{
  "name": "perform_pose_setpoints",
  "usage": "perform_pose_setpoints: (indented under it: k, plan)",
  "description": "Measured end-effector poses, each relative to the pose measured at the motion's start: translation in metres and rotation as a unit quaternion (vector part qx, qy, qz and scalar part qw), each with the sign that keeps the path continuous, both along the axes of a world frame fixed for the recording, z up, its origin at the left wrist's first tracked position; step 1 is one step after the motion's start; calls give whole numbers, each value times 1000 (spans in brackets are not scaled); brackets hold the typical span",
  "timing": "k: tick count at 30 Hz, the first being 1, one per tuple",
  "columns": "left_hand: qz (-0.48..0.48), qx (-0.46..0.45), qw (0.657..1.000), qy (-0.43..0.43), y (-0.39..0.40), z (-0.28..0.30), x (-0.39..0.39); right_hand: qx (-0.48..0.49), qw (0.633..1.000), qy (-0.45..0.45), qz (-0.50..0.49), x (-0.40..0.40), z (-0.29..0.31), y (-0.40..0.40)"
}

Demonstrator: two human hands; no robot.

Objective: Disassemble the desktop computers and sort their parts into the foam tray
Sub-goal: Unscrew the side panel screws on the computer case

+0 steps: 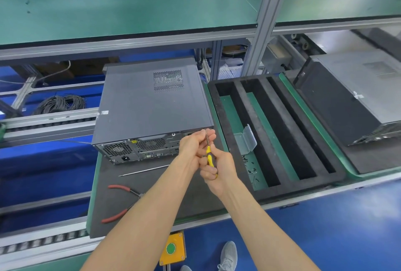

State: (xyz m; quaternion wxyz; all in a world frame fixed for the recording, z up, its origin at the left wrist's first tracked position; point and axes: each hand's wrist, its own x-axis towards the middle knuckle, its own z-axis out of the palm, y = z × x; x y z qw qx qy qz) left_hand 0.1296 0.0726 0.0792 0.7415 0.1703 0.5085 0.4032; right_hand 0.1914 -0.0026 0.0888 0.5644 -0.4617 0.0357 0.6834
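Lighting: bright, even, overhead; shadows soft and faint. Glare: mild sheen on green shelf (130, 10). Focus: centre fairly sharp, slight softness throughout. Distortion: wide-angle bowing of straight lines toward edges.

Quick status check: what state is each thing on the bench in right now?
Desktop computer: lying flat, cover on.
Screwdriver: gripped by right hand, shaft steadied by left hand.
Clear plastic box: lid open, in foam tray.
Pliers: handles spread, untouched.
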Motion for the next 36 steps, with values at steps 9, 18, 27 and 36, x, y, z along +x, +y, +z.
perform_pose_setpoints:
  k: [9, 18, 27, 36]
  plan:
    - [-24, 1, 1000, -14, 2, 0, -3, -54, 839, -538, 59, -8, -5, -4]
    - [-30, 4, 999, -22, 2, 0, -3, -18, 571, -809, 134, -1, -10, -9]
    - [-30, -7, 999, -15, 5, -1, -4, -32, 929, -364, 51, -2, 1, 0]
    - [-31, -11, 999, -15, 4, 4, -5, -60, 971, -230, -24, -7, -3, 3]
